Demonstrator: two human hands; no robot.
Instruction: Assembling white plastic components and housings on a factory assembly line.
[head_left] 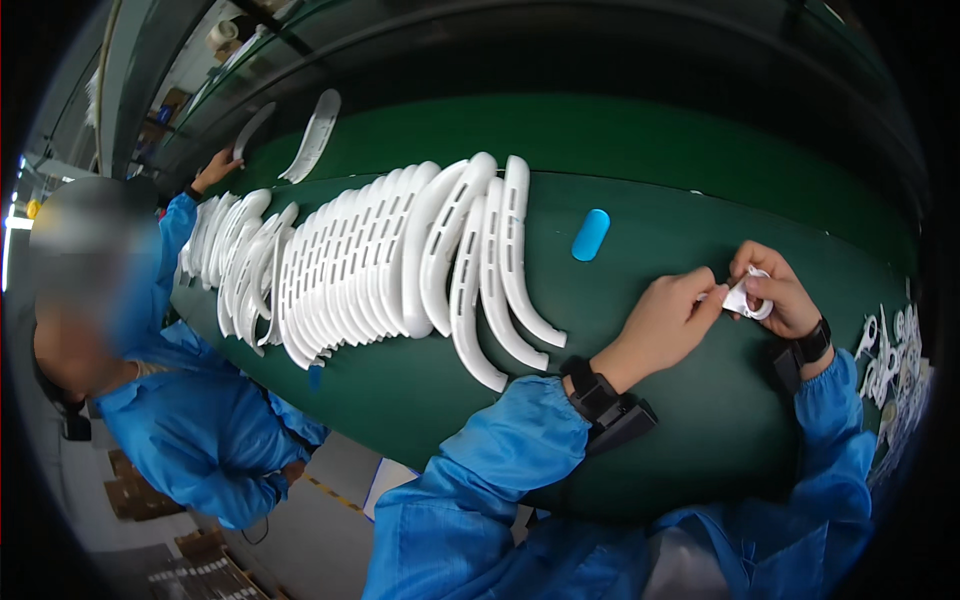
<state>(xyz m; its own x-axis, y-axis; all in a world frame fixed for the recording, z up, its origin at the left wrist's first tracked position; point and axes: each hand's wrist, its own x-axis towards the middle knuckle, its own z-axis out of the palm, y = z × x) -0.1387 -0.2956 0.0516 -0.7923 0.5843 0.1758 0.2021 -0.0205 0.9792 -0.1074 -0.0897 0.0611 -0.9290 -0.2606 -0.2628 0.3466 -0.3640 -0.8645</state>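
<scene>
A small white part point(748, 297) is held between both hands above the green belt point(700, 420), at the right of the scene. The right hand point(775, 290) is closed around it with fingers curled; the left hand point(668, 322) pinches its near-left edge with the fingertips.

Risk, as judged: the part is small and appears smooth, so it could slip from the pinch and drop onto the belt. An uneven pull by the two hands could bend or tear it.

The part appears to be thin plastic with a looped outline. To the left, a row of curved white slotted strips point(400, 255) lies overlapped, glossy and rigid-looking. A blue oval piece point(590, 234) lies between row and hands. At far left, a co-worker's hand point(215, 168) touches another strip point(252, 130).
</scene>
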